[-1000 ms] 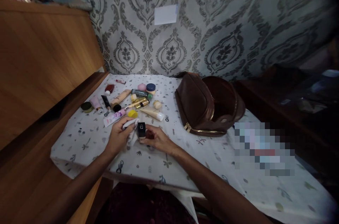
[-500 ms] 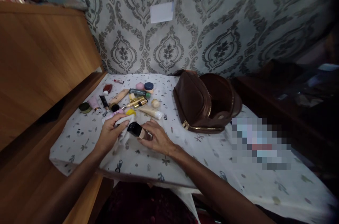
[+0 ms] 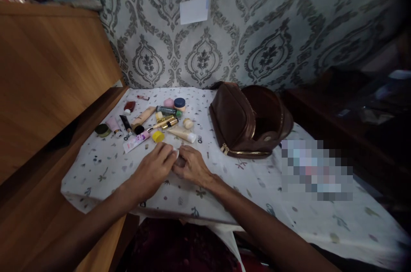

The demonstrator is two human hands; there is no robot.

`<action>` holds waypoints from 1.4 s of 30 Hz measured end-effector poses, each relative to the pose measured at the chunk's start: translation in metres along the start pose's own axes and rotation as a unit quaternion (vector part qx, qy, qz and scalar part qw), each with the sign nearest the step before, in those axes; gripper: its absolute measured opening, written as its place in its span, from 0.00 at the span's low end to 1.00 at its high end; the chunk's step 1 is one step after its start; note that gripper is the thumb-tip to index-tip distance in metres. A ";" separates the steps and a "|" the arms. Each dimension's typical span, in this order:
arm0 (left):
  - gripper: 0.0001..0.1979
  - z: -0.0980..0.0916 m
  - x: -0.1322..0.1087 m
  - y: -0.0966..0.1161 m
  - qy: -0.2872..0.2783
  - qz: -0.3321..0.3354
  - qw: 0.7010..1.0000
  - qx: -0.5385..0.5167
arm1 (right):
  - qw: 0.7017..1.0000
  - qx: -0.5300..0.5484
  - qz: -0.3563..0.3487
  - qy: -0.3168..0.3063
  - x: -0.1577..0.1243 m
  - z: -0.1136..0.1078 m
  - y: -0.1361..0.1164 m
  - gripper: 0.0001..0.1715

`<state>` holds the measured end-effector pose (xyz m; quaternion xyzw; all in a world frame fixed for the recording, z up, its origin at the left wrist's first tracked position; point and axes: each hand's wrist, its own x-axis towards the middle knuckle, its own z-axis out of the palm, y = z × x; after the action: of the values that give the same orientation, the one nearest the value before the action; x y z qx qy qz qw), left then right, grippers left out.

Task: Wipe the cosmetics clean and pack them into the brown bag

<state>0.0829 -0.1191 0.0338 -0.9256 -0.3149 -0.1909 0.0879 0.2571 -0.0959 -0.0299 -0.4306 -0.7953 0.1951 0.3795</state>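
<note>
My two hands meet over the white printed tablecloth (image 3: 105,165). My left hand (image 3: 153,170) is closed over a white cloth (image 3: 176,153), of which only a small bit shows at my fingertips. My right hand (image 3: 193,167) is curled around a small black-capped bottle (image 3: 181,162); the left hand and the cloth hide nearly all of it. The fingertips of both hands touch.
Several cosmetics lie behind my hands: a yellow cap (image 3: 158,136), a cream tube (image 3: 183,133), a pink-white tube (image 3: 136,141), gold lipsticks (image 3: 167,123) and small jars (image 3: 180,102). An open brown pouch (image 3: 248,120) stands to the right. A wooden cabinet (image 3: 48,75) borders the left.
The bottle stood upright, then tipped toward the cloth. My left hand has moved right with the cloth and now covers the bottle held by my right hand.
</note>
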 end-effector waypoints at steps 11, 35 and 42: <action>0.16 0.010 -0.007 -0.017 0.199 -0.063 0.974 -0.085 | 0.953 0.280 0.116 -0.024 0.004 -0.002 -0.004 0.17; 0.12 0.017 -0.005 -0.001 0.159 -0.095 0.942 -0.279 | 0.678 0.703 0.215 0.000 0.011 -0.006 -0.003 0.18; 0.15 0.024 -0.013 0.008 0.135 -0.054 0.958 -0.246 | 0.640 0.728 0.246 0.011 0.012 -0.002 0.002 0.19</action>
<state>0.0858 -0.1258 0.0068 -0.8659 -0.2929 -0.3897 -0.1115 0.2561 -0.0850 -0.0248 -0.1974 -0.2568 0.7922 0.5172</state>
